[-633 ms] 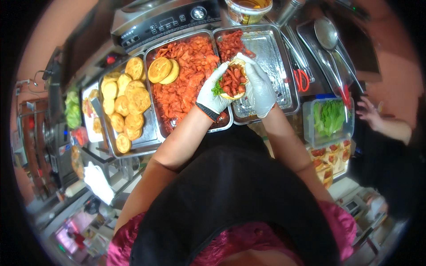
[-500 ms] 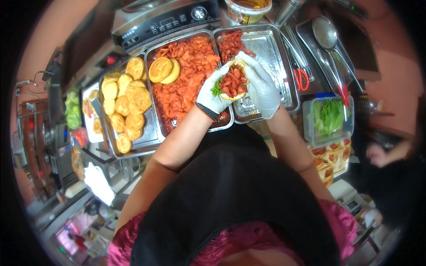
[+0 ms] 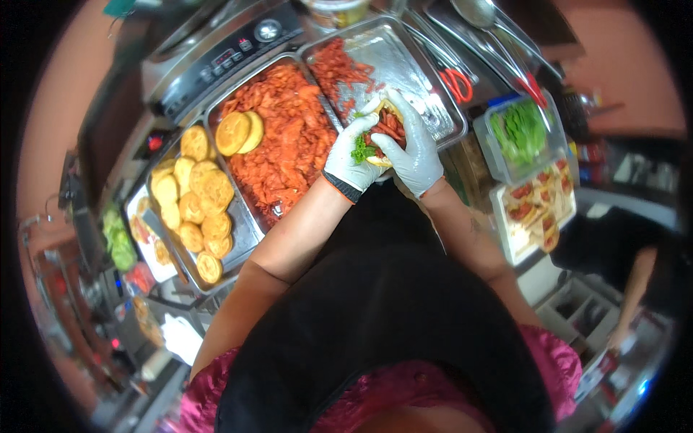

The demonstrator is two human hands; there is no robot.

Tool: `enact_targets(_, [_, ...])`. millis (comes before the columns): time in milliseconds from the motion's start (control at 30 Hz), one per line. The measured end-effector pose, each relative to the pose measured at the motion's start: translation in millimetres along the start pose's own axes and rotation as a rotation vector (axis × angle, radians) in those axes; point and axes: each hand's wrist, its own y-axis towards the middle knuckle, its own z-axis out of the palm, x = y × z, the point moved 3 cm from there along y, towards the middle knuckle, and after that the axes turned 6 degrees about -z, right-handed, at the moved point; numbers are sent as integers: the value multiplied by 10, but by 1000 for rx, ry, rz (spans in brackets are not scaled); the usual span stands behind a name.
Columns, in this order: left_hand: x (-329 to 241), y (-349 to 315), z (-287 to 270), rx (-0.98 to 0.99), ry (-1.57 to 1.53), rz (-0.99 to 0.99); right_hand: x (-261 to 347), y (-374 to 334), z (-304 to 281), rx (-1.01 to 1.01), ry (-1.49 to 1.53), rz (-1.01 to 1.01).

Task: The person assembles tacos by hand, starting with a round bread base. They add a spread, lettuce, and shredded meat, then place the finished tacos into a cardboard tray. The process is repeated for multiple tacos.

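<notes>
Both hands wear whitish gloves and hold a split round bun point(image 3: 389, 124) stuffed with red sauced meat. Green leaf lettuce point(image 3: 363, 149) sticks out of its left side. My left hand point(image 3: 349, 156) is closed round the bun's left side, a dark band at its wrist. From the right, my right hand point(image 3: 417, 150) grips it, with the thumb laid across the filling. The bun is over the near edge of the right metal tray point(image 3: 426, 86), which has red meat pieces point(image 3: 338, 66) in its far left corner. Parts of the bun are hidden by my fingers.
Left of my hands is a tray of red meat point(image 3: 278, 137) with two buns point(image 3: 232, 133) on top. Farther left, a tray holds several buns point(image 3: 191, 209). To the right are red-handled scissors point(image 3: 456, 85), a lettuce tub point(image 3: 514, 173), a tray of filled buns point(image 3: 509, 234) and another person point(image 3: 610, 252).
The view has turned, so the trays appear tilted and shifted left. My hands have brought the bun nearer to me, and my right thumb has come over the filling.
</notes>
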Motion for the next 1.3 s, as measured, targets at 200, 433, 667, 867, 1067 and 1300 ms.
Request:
enact_targets(200, [588, 315, -71, 5, 7, -288, 171, -378, -714, -39, 184, 342])
enact_targets(433, [1139, 613, 414, 6, 114, -495, 95, -723, -1437, -129, 387, 332])
enact_targets(667, [1929, 1062, 787, 77, 287, -571, 85, -1174, -2091, -393, 187, 186])
enact_targets(867, [2629, 1282, 1291, 133, 238, -625, 102, -1675, -2710, -681, 17, 47])
enact_targets(1067, [3280, 1568, 1403, -55, 338, -661, 38, -2031, -3140, -649, -282, -101])
enact_targets(1300, [3714, 1947, 1190, -208, 360, -854, -154, -2388, -3366, -689, -291, 79])
